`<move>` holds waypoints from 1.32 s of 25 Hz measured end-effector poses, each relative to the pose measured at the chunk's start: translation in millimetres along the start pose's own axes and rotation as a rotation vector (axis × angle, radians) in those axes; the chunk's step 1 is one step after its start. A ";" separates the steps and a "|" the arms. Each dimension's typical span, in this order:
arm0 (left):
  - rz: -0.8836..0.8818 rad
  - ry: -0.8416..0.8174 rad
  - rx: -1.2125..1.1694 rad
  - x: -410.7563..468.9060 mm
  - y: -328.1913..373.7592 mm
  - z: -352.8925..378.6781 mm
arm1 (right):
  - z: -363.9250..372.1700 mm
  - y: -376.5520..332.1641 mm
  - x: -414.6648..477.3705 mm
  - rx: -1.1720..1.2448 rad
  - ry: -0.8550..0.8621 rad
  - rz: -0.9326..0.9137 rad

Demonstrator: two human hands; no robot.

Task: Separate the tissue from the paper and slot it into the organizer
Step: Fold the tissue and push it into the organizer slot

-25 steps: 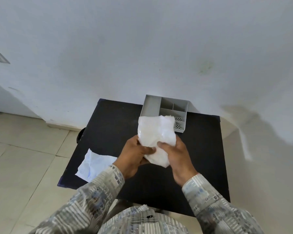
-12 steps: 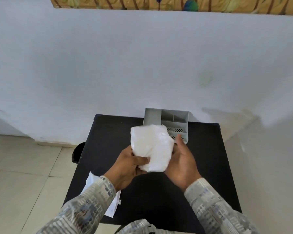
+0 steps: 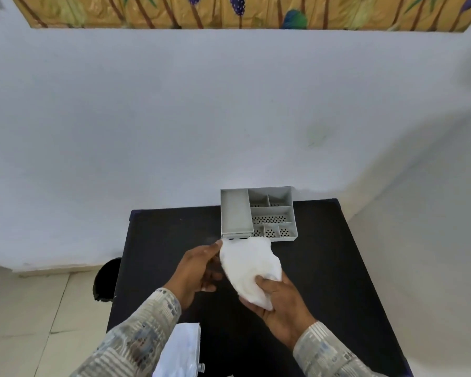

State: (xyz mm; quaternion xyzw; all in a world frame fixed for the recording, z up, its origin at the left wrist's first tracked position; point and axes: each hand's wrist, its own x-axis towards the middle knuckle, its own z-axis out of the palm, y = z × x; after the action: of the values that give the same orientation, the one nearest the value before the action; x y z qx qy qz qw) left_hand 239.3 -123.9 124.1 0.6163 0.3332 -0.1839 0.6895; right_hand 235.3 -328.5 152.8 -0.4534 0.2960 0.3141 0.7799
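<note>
A white tissue [image 3: 249, 263] is held up above the black table [image 3: 324, 268], just in front of the grey organizer [image 3: 235, 213]. My right hand [image 3: 280, 306] grips its lower end from below, thumb pressed on top. My left hand [image 3: 199, 268] is at its left edge, fingertips touching the top corner, palm side open toward it. The organizer stands at the table's far edge against the wall, with one long compartment on the left and several small perforated ones on the right. The white paper [image 3: 180, 352] lies at the table's near left edge, partly hidden by my left sleeve.
A white wall [image 3: 229, 118] rises directly behind the table. A dark round object [image 3: 105, 280] sits on the tiled floor at the table's left side. A patterned picture [image 3: 229, 10] hangs high on the wall.
The tissue has tilted and dropped lower, and now lies in my right hand's grip. My left hand has shifted from its bottom to its upper left edge. The view has tilted upward.
</note>
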 end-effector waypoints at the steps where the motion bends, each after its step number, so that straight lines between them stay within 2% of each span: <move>1: -0.032 0.011 -0.027 18.3 -5.5 -5.2 | 0.6 0.1 -1.1 0.018 0.009 0.004; 6: -0.284 0.049 -0.370 104.0 -24.4 0.7 | 5.1 -1.2 -2.5 0.067 0.045 -0.024; 12: -0.275 0.014 -0.545 148.9 -19.2 33.0 | 2.8 -11.3 4.1 0.069 0.049 -0.027; 24: -0.343 0.195 -0.536 187.4 -24.4 54.7 | -28.0 -24.0 6.4 0.053 0.040 0.041; 27: -0.291 0.300 -0.526 184.3 -30.5 60.9 | -34.8 -26.5 5.7 0.052 0.031 0.055; 30: -0.253 0.299 -0.544 170.3 -35.9 66.8 | -41.5 -27.9 2.7 0.047 0.028 0.054; 33: -0.265 0.322 -0.451 145.0 -43.0 74.7 | -48.9 -26.2 0.6 0.041 0.020 0.052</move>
State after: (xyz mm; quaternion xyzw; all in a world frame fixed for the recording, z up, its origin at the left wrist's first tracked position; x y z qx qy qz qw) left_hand 331.1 -181.2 -5.2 0.4203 0.5480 -0.0936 0.7171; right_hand 246.9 -382.3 145.8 -0.4324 0.3218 0.3236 0.7777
